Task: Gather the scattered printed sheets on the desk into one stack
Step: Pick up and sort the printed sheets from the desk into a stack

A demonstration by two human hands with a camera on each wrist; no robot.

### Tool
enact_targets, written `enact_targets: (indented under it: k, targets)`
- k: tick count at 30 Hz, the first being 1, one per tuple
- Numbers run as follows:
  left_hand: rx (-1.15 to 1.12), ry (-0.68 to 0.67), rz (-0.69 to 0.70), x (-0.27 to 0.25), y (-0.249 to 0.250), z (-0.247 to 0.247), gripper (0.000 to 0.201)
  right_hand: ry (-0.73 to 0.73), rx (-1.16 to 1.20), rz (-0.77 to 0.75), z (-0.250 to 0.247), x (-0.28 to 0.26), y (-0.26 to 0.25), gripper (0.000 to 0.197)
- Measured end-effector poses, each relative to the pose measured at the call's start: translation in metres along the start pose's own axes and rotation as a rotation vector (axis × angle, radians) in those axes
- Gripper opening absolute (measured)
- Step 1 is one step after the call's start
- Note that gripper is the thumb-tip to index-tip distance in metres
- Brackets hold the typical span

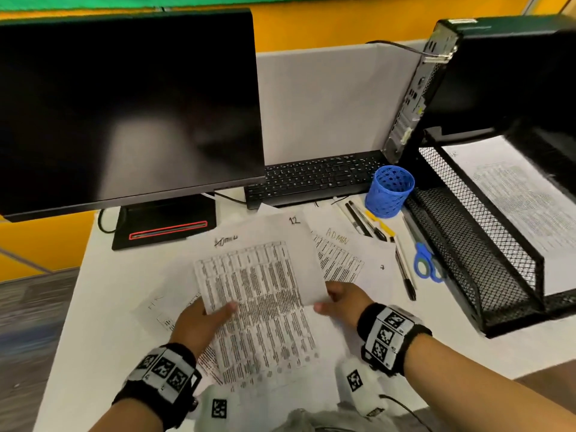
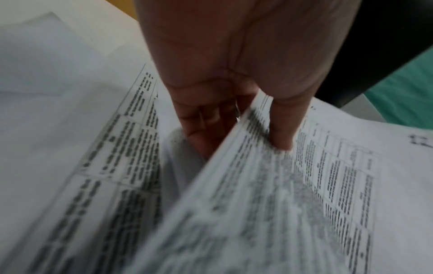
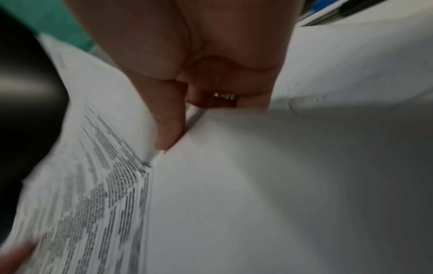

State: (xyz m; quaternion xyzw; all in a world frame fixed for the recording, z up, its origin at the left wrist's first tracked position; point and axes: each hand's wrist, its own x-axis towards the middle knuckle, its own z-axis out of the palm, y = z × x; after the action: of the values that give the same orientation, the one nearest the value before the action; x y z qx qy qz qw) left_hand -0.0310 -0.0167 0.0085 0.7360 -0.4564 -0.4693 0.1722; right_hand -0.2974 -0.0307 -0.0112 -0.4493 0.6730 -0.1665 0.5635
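Note:
A printed sheet (image 1: 255, 266) marked "12" is lifted off the white desk (image 1: 103, 307), held between both hands. My left hand (image 1: 208, 316) pinches its near left edge, thumb on top; the left wrist view shows the thumb (image 2: 284, 126) on the print and fingers beneath the same sheet (image 2: 304, 185). My right hand (image 1: 339, 302) pinches the near right corner, and in the right wrist view its thumb (image 3: 168, 126) lies over the sheet's edge (image 3: 112, 140). More printed sheets lie under it: one near me (image 1: 274, 344), one labelled "ADMIN" (image 1: 343, 254), one at the left (image 1: 162, 310).
A dark monitor (image 1: 124, 107) on its stand fills the back left; a black keyboard (image 1: 314, 176) lies behind the papers. To the right are a blue mesh pen cup (image 1: 389, 191), loose pens (image 1: 367, 222), blue scissors (image 1: 427, 263), and a black mesh tray (image 1: 473, 257) holding paper.

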Motion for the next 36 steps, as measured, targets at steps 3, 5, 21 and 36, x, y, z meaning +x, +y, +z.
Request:
enact_targets:
  k: [3, 5, 21, 36]
  targets:
    - [-0.057, 0.169, 0.047, 0.001, 0.008, -0.004, 0.054, -0.112, -0.242, 0.010, 0.002, -0.002, -0.003, 0.035]
    - [-0.087, 0.187, 0.080, 0.000, 0.010, -0.004, 0.043, -0.006, -0.262, 0.072, -0.010, 0.002, -0.006, 0.036]
    - [-0.009, -0.046, 0.193, -0.008, -0.006, 0.001, 0.012, 0.320, 0.255, 0.467, -0.035, 0.020, -0.006, 0.042]
    - [-0.462, 0.021, 0.184, -0.013, 0.025, -0.019, 0.037, 0.004, -0.382, 0.046, -0.027, 0.004, -0.040, 0.031]
